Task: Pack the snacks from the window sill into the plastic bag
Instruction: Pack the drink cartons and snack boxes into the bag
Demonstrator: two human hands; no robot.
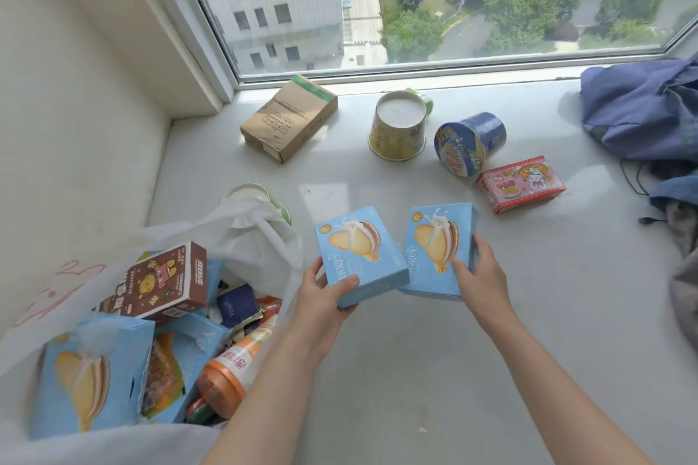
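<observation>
Two light-blue biscuit boxes sit side by side near the front of the white window sill [472, 313]: the left blue box [359, 257] is tilted up off the surface, the right blue box [438, 249] lies nearly flat beside it, their near corners touching or almost so. Farther back a brown carton [289, 117] lies flat by the window frame, a yellow cup [400, 126] stands upside down, a blue cup [470, 142] lies on its side, and a pink box [521, 183] lies just beside it. At the left the white plastic bag [260, 253] gapes open, holding a brown box [158, 281], another blue biscuit box [90, 377], an orange bottle [234, 370] and small packets.
</observation>
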